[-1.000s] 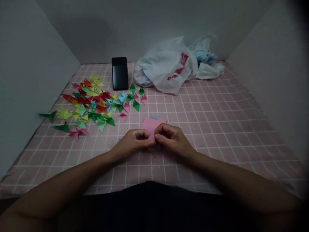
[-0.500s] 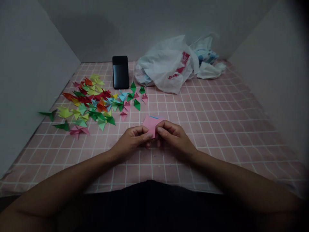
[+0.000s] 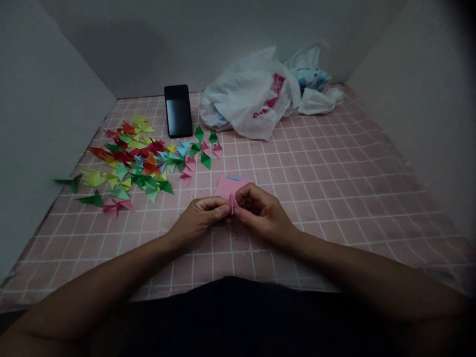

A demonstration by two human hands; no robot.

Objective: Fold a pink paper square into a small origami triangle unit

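Note:
Between my hands is a small piece of folded pink paper [image 3: 232, 202], standing up with a narrow pointed shape. My left hand [image 3: 206, 215] pinches its left side between thumb and fingers. From the right, my right hand [image 3: 262, 210] grips it the same way, fingers curled and partly hidden. Just behind lie flat sheets of pink paper [image 3: 224, 187], with a thin blue edge showing at the top. To the left spreads a pile of small folded paper cranes [image 3: 139, 161] in green, yellow, red, orange, blue and pink.
A black phone [image 3: 178, 111] lies at the back of the pink checked tablecloth [image 3: 316, 198]. A crumpled white plastic bag [image 3: 249, 99] sits beside it, with a blue-and-white packet [image 3: 310, 78] and white tissue [image 3: 320, 101] farther right. Grey walls enclose the left, back and right.
The folded pink paper has turned from a flat face to a narrow upright edge. My right fingers have shifted on it. The whole view has moved slightly.

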